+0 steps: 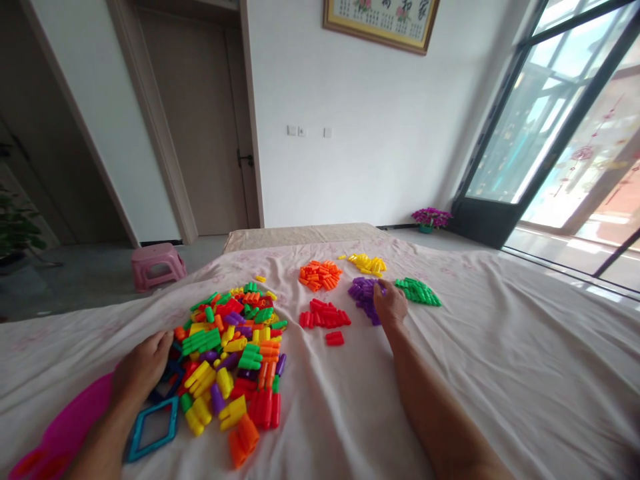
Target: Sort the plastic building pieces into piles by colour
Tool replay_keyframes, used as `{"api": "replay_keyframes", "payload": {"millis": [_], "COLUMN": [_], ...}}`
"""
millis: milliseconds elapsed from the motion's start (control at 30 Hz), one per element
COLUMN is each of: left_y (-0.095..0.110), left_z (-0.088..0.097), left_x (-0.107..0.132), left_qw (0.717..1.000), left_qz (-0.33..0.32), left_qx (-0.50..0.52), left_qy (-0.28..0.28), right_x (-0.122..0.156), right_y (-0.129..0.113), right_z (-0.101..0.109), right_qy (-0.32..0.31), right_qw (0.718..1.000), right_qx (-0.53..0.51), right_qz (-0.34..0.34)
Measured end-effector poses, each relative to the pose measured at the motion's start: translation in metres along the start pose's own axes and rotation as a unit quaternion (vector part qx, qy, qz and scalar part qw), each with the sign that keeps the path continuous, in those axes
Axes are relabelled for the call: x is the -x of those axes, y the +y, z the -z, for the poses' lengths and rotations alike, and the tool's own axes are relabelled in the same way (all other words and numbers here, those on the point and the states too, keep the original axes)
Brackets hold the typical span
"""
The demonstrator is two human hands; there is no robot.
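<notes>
right hand (391, 303) was stretched way out toward 11 o'clock, fingers bent down onto the purple pile (362, 289), honestly couldn't tell if it gripped any | left hand (141, 365) sat at the 9 o'clock edge of the mixed pile (235, 345), grip too hidden to tell | purple pile was all shiny stubby bits, 2 o'clock from the mixed pile

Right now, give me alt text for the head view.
Right hand at a pile of purple blocks among other single-colour piles on a cloth; left hand at the edge of a larger mixed heap.
</notes>
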State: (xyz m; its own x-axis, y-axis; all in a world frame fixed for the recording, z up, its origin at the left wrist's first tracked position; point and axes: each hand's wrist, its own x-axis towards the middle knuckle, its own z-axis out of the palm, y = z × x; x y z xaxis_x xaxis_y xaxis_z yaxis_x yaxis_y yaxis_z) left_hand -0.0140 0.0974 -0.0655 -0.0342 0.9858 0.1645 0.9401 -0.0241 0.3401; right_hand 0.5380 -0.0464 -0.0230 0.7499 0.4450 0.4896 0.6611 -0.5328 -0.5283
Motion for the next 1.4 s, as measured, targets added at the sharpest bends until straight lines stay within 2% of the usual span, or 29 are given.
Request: {"api": "replay_keyframes", "payload": {"millis": [100, 167, 233, 300, 367, 467, 600, 700, 800, 933, 1133, 1233, 1400], "left_y": [0.002, 0.005, 0.008, 0.011, 0.012, 0.013, 0.015, 0.017, 0.018, 0.017, 0.018, 0.019, 0.02], "left_z": [0.002, 0.004, 0.007, 0.009, 0.01, 0.011, 0.013, 0.014, 0.014, 0.015, 0.016, 0.017, 0.018], "left_x": [0.001, 0.003, 0.005, 0.006, 0.007, 0.009, 0.01, 0.011, 0.012, 0.012, 0.011, 0.012, 0.013], "left_qw": [0.999, 0.999, 0.999, 0.999, 0.999, 0.999, 0.999, 1.0, 1.0, 1.0, 1.0, 1.0, 1.0], "left_qz": [0.017, 0.018, 0.017, 0.016, 0.017, 0.015, 0.011, 0.011, 0.009, 0.005, 0.007, 0.009, 0.012], "left_qx": [-0.001, 0.003, 0.008, 0.011, 0.012, 0.011, 0.007, 0.003, 0.004, 0.007, 0.007, 0.004, -0.003], "left_qy": [-0.031, -0.029, -0.03, -0.034, -0.037, -0.035, -0.03, -0.029, -0.029, -0.028, -0.022, -0.021, -0.021], "right_x": [0.004, 0.007, 0.013, 0.024, 0.043, 0.082, 0.132, 0.154, 0.162, 0.161, 0.152, 0.137, 0.079], "right_y": [-0.008, -0.019, -0.035, -0.056, -0.082, -0.13, -0.192, -0.225, -0.244, -0.247, -0.229, -0.207, -0.139], "right_z": [-0.001, 0.0, 0.001, 0.0, -0.002, -0.007, -0.008, -0.01, -0.02, -0.029, -0.017, -0.014, -0.014], "right_qy": [0.025, 0.056, 0.057, 0.014, -0.066, -0.193, -0.274, -0.288, -0.308, -0.323, -0.303, -0.275, -0.16], "right_qw": [0.999, 0.995, 0.991, 0.983, 0.963, 0.905, 0.837, 0.837, 0.85, 0.847, 0.851, 0.866, 0.932], "right_qx": [-0.008, -0.018, -0.041, -0.081, -0.134, -0.214, -0.225, -0.154, -0.076, -0.051, -0.126, -0.196, -0.222], "right_qz": [0.044, 0.08, 0.115, 0.162, 0.225, 0.314, 0.418, 0.439, 0.42, 0.42, 0.41, 0.369, 0.237]}}
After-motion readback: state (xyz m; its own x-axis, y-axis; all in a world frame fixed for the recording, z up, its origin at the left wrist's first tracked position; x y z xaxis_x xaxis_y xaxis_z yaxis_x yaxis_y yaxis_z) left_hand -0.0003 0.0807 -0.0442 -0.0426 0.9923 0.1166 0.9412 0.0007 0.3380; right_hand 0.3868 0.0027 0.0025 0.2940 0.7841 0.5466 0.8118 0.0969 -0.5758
